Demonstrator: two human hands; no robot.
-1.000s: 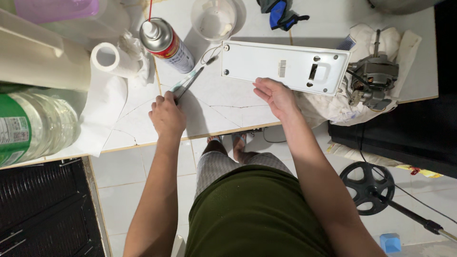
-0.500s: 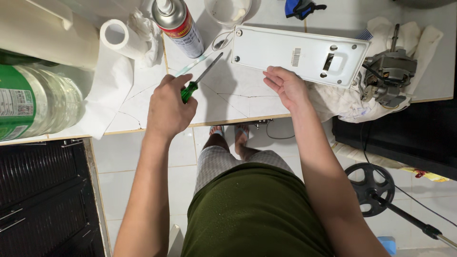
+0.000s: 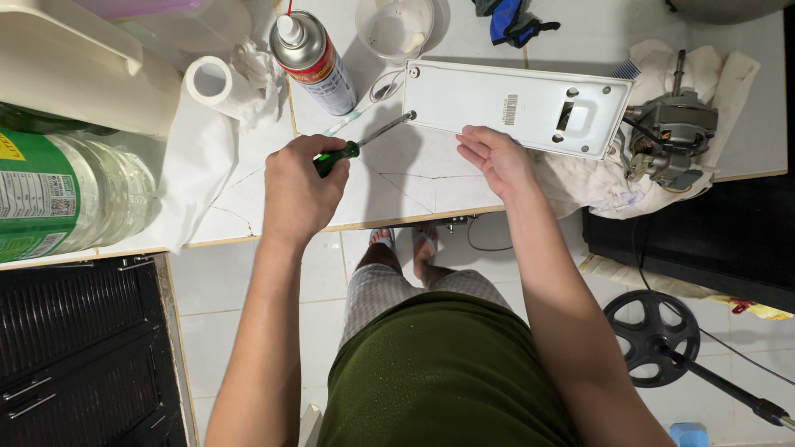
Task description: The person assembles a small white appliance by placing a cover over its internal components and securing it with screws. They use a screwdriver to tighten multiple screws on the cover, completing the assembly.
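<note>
1. The left hand [image 3: 300,192] is closed tight around the green handle of a screwdriver [image 3: 358,146], and the metal shaft points up and to the right.
2. The screwdriver tip meets the near left corner of a white plastic panel [image 3: 489,103] that lies flat on the white counter [image 3: 248,199].
3. The right hand [image 3: 495,159] holds nothing; it lies open with fingers loosely spread, pressing on the near edge of the panel.
4. Just right of the panel, a small grey motor [image 3: 669,136] sits on a crumpled white cloth [image 3: 596,186].
5. Far of the left hand stands a spray can [image 3: 315,64] with a red label, and a clear cup [image 3: 396,29] is beside it on the right.
6. To the left are a paper roll [image 3: 209,83] and a big clear bottle [image 3: 74,199] lying on its side.
</note>
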